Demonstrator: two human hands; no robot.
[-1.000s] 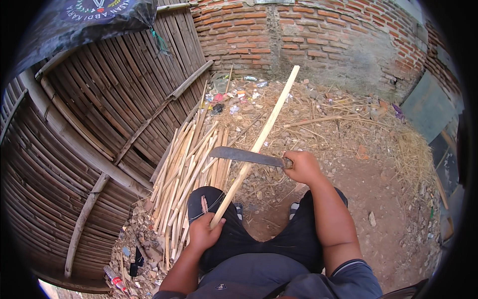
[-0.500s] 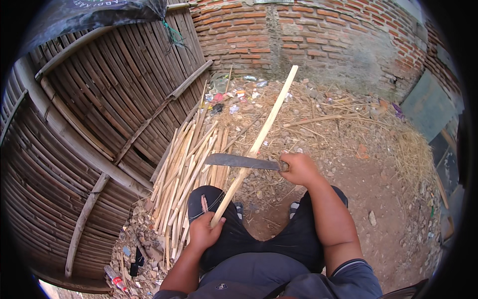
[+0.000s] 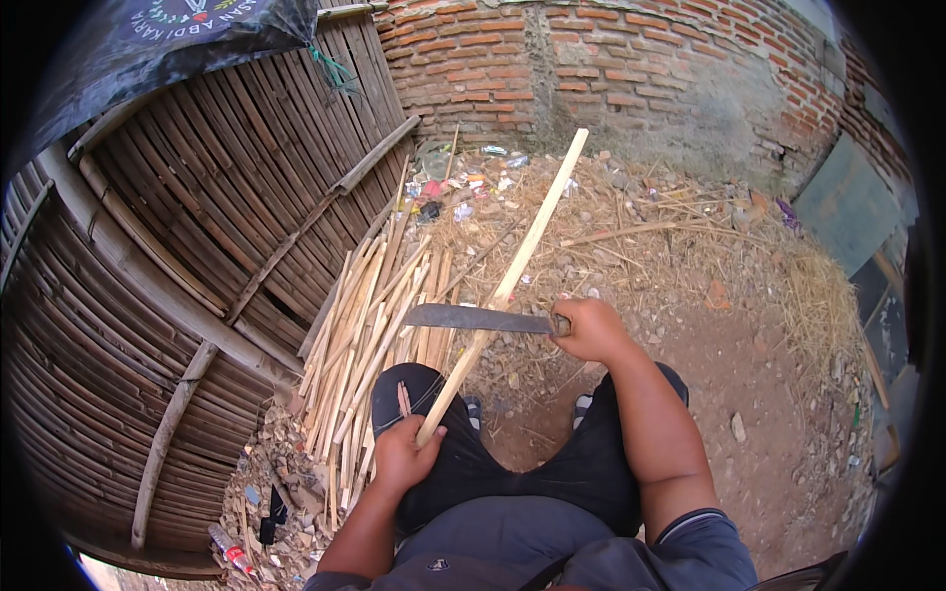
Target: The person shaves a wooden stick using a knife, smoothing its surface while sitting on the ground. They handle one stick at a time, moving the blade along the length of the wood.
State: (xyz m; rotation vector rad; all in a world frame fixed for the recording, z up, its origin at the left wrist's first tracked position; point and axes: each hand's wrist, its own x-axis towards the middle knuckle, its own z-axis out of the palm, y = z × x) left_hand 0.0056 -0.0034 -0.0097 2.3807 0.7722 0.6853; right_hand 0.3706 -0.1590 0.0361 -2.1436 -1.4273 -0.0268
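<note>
My left hand [image 3: 405,456] is closed round the near end of a long pale strip of split bamboo or wood [image 3: 537,233], over my left thigh. The strip slants away from me, up and to the right. In my right hand [image 3: 588,330] is the handle of a machete [image 3: 481,319], its dark broad blade pointing left. The blade lies across the strip near its middle and covers a short piece of it. Whether the edge has cut into the strip, I cannot tell.
A pile of similar strips [image 3: 370,340] lies left of my knees, beside a bamboo-slat wall [image 3: 266,167]. Ahead stands a brick wall [image 3: 631,89], with litter and straw [image 3: 631,217] before it. A grey-green panel [image 3: 845,204] leans at the right. A plastic bottle [image 3: 231,548] lies lower left.
My hands, the machete and the strip have hardly shifted. The dark sheet hanging at the upper left has swung and shows more of its printed face.
</note>
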